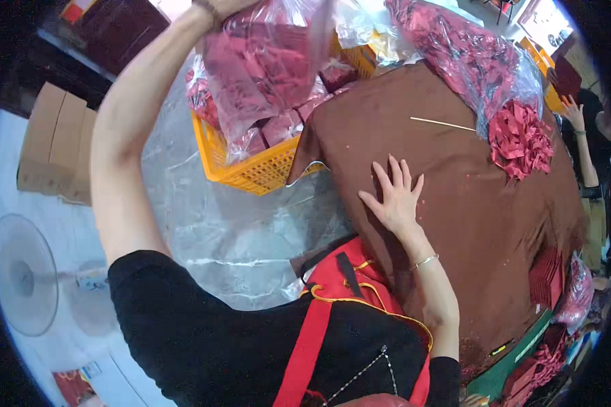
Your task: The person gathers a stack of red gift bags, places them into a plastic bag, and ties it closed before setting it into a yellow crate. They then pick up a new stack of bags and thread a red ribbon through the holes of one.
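Observation:
My right hand lies spread on the brown cloth that covers the table, with nothing in it. At the top edge my left hand is partly cut off by the frame, beside a clear plastic bag of red pieces; its fingers cannot be made out. That bag hangs over a yellow crate holding several bagged red bundles. Farther along the cloth lies a long plastic bag, with crinkled red strips at its open end. A thin stick rests on the cloth.
Cardboard boxes and a fan stand at the left. A co-worker's hand is raised at the far right. Stacked red sheets, a green board and a pink bag lie at the lower right.

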Motion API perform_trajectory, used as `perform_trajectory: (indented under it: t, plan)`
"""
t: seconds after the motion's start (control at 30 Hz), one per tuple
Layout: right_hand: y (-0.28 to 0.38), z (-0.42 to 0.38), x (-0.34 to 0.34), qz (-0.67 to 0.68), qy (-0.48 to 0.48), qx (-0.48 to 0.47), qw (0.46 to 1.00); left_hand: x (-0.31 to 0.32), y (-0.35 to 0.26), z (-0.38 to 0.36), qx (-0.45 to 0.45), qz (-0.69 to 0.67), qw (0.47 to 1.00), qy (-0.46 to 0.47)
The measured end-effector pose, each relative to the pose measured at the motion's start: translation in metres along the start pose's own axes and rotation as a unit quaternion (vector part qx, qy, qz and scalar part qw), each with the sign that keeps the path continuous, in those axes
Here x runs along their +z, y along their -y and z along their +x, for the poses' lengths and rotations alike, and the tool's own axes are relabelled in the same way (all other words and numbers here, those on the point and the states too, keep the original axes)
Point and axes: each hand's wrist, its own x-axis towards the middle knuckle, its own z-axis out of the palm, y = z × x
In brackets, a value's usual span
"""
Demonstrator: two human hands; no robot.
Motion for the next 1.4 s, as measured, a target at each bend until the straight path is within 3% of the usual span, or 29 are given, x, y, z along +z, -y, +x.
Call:
perform_trajectory:
  t: [0.07,0.13,0.17,0.27,0.43,0.57,0.63,0.77,0.87,0.97,1.0,1.03,1.07,1.17,1.2,1.23,1.3,1.37,1.4]
  plan:
    - [-0.004,0.0,0.006,-0.02,0.002,-0.005,1.0,0.042,0.034,-0.022,-0.076,0.033,0.995,0.053]
    - [-0.001,0.003,0.003,-0.027,0.015,0.0,1.0,0.101,0.092,-0.065,-0.068,0.07,0.995,0.03]
    - [-0.001,0.003,0.004,-0.02,0.016,0.002,1.0,0.099,0.076,-0.068,-0.208,0.057,0.964,0.156]
    - [0.001,0.006,0.0,-0.007,0.036,0.005,0.999,0.157,0.109,-0.111,-0.298,0.089,0.928,0.204]
    - [0.002,0.011,-0.002,0.003,0.063,0.024,0.998,0.213,0.137,-0.15,-0.328,0.154,0.903,0.23]
    - [0.003,0.014,-0.003,-0.006,0.086,0.032,0.996,0.241,0.177,-0.183,-0.222,0.219,0.93,0.196]
    - [0.003,0.015,-0.005,0.007,0.084,0.032,0.996,0.247,0.185,-0.2,-0.202,0.282,0.899,0.267]
    - [0.004,0.018,-0.006,-0.014,0.105,0.033,0.994,0.283,0.172,-0.252,-0.226,0.334,0.867,0.294]
    - [0.003,0.018,-0.005,-0.011,0.108,0.035,0.993,0.303,0.189,-0.266,-0.309,0.256,0.891,0.21]
    - [0.002,0.017,-0.003,-0.001,0.104,0.041,0.994,0.322,0.231,-0.282,-0.349,0.182,0.891,0.227]
    - [0.003,0.019,-0.005,0.012,0.107,0.044,0.993,0.308,0.239,-0.265,-0.361,0.119,0.852,0.36]
    - [0.002,0.019,-0.006,0.013,0.112,0.043,0.993,0.278,0.215,-0.239,-0.382,0.085,0.835,0.386]
    - [0.002,0.019,-0.006,0.02,0.102,0.039,0.994,0.303,0.242,-0.268,-0.351,0.056,0.886,0.299]
    - [-0.001,0.011,0.0,0.031,0.068,0.032,0.997,0.35,0.292,-0.314,-0.273,0.049,0.919,0.28]
    - [-0.001,0.008,0.0,0.038,0.057,0.027,0.997,0.376,0.323,-0.337,-0.145,0.241,0.903,0.326]
    - [-0.001,0.005,0.003,0.03,0.051,0.025,0.998,0.302,0.212,-0.259,-0.386,0.191,0.838,0.334]
    - [-0.003,0.003,0.004,0.04,0.042,0.025,0.998,0.284,0.172,-0.228,-0.458,0.204,0.825,0.261]
    - [-0.001,0.001,0.008,0.041,0.027,0.025,0.998,0.304,0.172,-0.208,-0.401,0.067,0.904,0.129]
    - [-0.002,0.0,0.007,0.055,0.028,0.022,0.998,0.299,0.139,-0.184,-0.335,0.042,0.941,0.017]
